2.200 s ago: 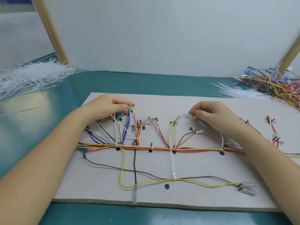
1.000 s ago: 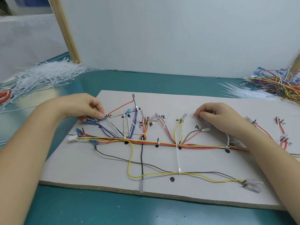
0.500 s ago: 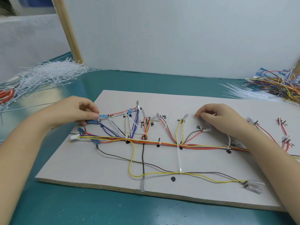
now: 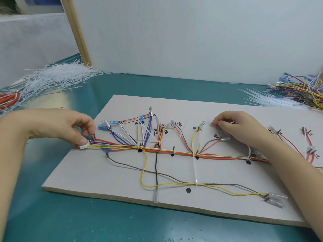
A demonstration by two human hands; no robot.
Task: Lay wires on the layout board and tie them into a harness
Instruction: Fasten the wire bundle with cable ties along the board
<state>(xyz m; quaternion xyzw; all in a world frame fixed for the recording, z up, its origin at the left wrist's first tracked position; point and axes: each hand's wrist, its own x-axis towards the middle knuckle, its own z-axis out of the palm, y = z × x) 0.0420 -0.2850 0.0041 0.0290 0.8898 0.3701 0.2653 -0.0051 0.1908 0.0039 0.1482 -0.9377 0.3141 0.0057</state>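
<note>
The wire harness [image 4: 174, 152] lies along the layout board [image 4: 108, 173] on the counter. The left hand [image 4: 57, 126] has dropped from the upper branch ends to the trunk's left end, its grip pinching a blue terminal [image 4: 88, 137]; the right hand [image 4: 234, 128], curled, still rests on the board. Branch dressing seems nearly done.

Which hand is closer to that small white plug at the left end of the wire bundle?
Left. The left hand pinches the wire ends right at the white plug, thumb touching it. The right hand rests farther along the board, well away from it.
</note>
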